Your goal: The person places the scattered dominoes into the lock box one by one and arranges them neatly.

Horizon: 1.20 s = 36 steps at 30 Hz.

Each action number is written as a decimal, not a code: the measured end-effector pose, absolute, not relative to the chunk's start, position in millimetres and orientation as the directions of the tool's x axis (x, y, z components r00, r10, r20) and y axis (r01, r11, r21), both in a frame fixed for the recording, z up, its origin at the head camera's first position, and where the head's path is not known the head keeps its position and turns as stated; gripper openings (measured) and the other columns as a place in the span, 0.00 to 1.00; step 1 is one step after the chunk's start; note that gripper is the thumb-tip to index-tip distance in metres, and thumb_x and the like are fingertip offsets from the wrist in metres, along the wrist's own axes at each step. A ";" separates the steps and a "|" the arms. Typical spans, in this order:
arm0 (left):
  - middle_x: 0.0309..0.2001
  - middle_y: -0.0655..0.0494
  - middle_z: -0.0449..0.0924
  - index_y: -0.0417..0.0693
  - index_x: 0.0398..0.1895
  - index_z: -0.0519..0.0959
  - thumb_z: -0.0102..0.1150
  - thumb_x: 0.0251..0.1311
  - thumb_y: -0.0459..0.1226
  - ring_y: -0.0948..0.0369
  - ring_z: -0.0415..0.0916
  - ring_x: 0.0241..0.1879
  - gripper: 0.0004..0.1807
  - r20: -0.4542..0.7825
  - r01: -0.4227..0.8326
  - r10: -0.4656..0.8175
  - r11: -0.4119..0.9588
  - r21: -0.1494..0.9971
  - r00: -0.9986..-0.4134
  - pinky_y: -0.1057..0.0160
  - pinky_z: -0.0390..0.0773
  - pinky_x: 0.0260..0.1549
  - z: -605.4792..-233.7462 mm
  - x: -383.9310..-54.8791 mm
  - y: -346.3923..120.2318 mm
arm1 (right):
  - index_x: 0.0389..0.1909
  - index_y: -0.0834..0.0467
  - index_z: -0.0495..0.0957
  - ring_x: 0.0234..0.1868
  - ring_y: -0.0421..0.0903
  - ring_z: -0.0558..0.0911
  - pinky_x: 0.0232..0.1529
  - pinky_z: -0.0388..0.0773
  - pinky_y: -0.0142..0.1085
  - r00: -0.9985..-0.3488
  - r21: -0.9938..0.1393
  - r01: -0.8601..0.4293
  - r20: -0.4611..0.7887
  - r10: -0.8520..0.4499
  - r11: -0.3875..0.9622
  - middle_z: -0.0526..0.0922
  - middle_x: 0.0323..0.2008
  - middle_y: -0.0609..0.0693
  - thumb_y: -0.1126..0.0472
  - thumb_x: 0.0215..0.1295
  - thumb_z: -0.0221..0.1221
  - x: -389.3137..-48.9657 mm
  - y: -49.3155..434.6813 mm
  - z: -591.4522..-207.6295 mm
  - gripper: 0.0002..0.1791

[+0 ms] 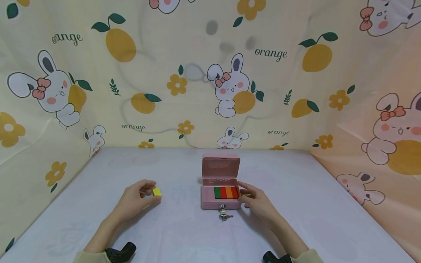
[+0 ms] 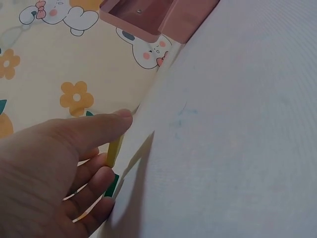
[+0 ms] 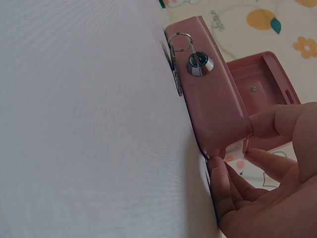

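My left hand [image 1: 136, 199] pinches a small yellow block [image 1: 157, 191] between thumb and fingers, left of the box. In the left wrist view, the thumb and fingers hide most of that block [image 2: 114, 151]. A pink metal cash box [image 1: 210, 204] stands with its lid [image 1: 220, 167] raised. Green, red and orange blocks [image 1: 226, 193] lie in a row inside it. My right hand [image 1: 260, 204] holds the box's right side. In the right wrist view, the thumb is at the upper edge and curled fingertips [image 3: 218, 166] are at the lower corner.
Keys [image 1: 225, 216] on a ring hang from the lock at the box's front. A white cloth [image 1: 177, 233] covers the table. A patterned curtain [image 1: 184, 33] with rabbits and oranges rises behind it and along both sides. Black wrist devices [image 1: 121, 252] sit at both sleeves.
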<state>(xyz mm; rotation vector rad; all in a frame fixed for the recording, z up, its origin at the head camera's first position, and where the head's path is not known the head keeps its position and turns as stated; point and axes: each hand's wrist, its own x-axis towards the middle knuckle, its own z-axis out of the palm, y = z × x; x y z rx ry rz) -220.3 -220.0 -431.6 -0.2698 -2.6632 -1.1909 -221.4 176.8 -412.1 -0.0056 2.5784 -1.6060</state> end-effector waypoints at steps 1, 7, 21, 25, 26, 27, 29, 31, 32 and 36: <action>0.46 0.54 0.81 0.40 0.56 0.77 0.75 0.51 0.46 0.58 0.76 0.43 0.31 0.266 0.252 0.080 0.656 0.712 -0.961 0.53 0.77 0.47 -431.6 -220.3 -220.0 | 0.70 0.50 0.69 0.54 0.53 0.76 0.51 0.77 0.50 -0.995 -0.895 0.052 -0.086 -0.058 0.442 0.75 0.60 0.57 0.62 0.65 0.61 -221.4 176.6 -412.0 0.32; 0.47 0.53 0.81 0.40 0.55 0.77 0.75 0.51 0.45 0.58 0.77 0.43 0.31 0.280 0.267 0.085 0.645 0.716 -0.956 0.55 0.77 0.46 -431.1 -219.7 -219.3 | 0.70 0.51 0.68 0.54 0.53 0.76 0.51 0.77 0.51 -0.995 -0.895 0.057 -0.090 -0.053 0.443 0.75 0.60 0.58 0.61 0.65 0.61 -220.7 175.9 -411.3 0.32; 0.47 0.55 0.81 0.41 0.55 0.78 0.76 0.49 0.46 0.59 0.77 0.44 0.32 0.290 0.279 0.086 0.624 0.730 -0.953 0.55 0.78 0.43 -427.8 -218.2 -214.1 | 0.70 0.49 0.69 0.54 0.52 0.76 0.51 0.77 0.50 -0.995 -0.901 0.058 -0.088 -0.049 0.430 0.75 0.60 0.57 0.61 0.64 0.62 -220.9 176.6 -413.3 0.32; 0.46 0.55 0.82 0.41 0.55 0.78 0.76 0.49 0.45 0.59 0.77 0.44 0.31 0.288 0.276 0.083 0.619 0.735 -0.954 0.55 0.78 0.43 -425.3 -216.8 -211.8 | 0.70 0.49 0.69 0.55 0.53 0.76 0.52 0.77 0.51 -0.995 -0.900 0.059 -0.089 -0.050 0.433 0.75 0.61 0.57 0.60 0.64 0.61 -220.6 176.6 -412.9 0.32; 0.46 0.55 0.82 0.41 0.55 0.78 0.77 0.49 0.45 0.59 0.77 0.44 0.31 0.289 0.277 0.083 0.619 0.735 -0.954 0.55 0.78 0.43 -424.7 -216.4 -211.2 | 0.70 0.49 0.69 0.55 0.53 0.76 0.52 0.77 0.51 -0.995 -0.899 0.059 -0.089 -0.050 0.433 0.75 0.61 0.57 0.60 0.64 0.62 -220.6 176.7 -412.9 0.32; 0.46 0.55 0.82 0.41 0.55 0.78 0.77 0.49 0.44 0.59 0.77 0.44 0.31 0.288 0.277 0.084 0.617 0.736 -0.954 0.55 0.78 0.43 -424.1 -216.0 -210.7 | 0.70 0.49 0.69 0.55 0.53 0.76 0.52 0.77 0.51 -0.995 -0.899 0.059 -0.089 -0.049 0.434 0.75 0.61 0.57 0.60 0.64 0.62 -220.5 176.8 -412.8 0.32; 0.46 0.55 0.82 0.41 0.55 0.78 0.77 0.49 0.44 0.59 0.77 0.44 0.31 0.289 0.280 0.087 0.612 0.740 -0.953 0.55 0.78 0.43 -422.9 -215.1 -209.7 | 0.70 0.49 0.69 0.55 0.53 0.76 0.52 0.77 0.51 -0.995 -0.898 0.057 -0.087 -0.049 0.436 0.75 0.61 0.56 0.60 0.64 0.62 -220.5 176.9 -412.7 0.32; 0.46 0.55 0.82 0.41 0.55 0.78 0.77 0.49 0.44 0.59 0.77 0.44 0.31 0.289 0.282 0.090 0.608 0.743 -0.953 0.55 0.78 0.43 -422.1 -214.3 -209.0 | 0.70 0.49 0.69 0.55 0.53 0.76 0.52 0.77 0.51 -0.995 -0.898 0.053 -0.084 -0.051 0.438 0.75 0.60 0.56 0.60 0.64 0.62 -220.7 177.1 -412.8 0.32; 0.46 0.56 0.82 0.41 0.54 0.78 0.77 0.49 0.44 0.59 0.76 0.44 0.31 0.287 0.282 0.090 0.604 0.746 -0.954 0.55 0.78 0.43 -421.7 -214.0 -208.8 | 0.70 0.50 0.69 0.54 0.53 0.76 0.51 0.77 0.50 -0.995 -0.898 0.052 -0.083 -0.052 0.438 0.75 0.60 0.57 0.60 0.64 0.62 -220.8 177.1 -412.9 0.32; 0.46 0.56 0.82 0.41 0.54 0.79 0.77 0.48 0.45 0.58 0.76 0.44 0.31 0.284 0.282 0.092 0.594 0.754 -0.954 0.55 0.79 0.43 -421.1 -213.2 -208.0 | 0.70 0.50 0.69 0.54 0.52 0.76 0.51 0.78 0.49 -0.995 -0.898 0.054 -0.085 -0.052 0.437 0.75 0.60 0.57 0.60 0.63 0.62 -221.2 177.2 -413.5 0.32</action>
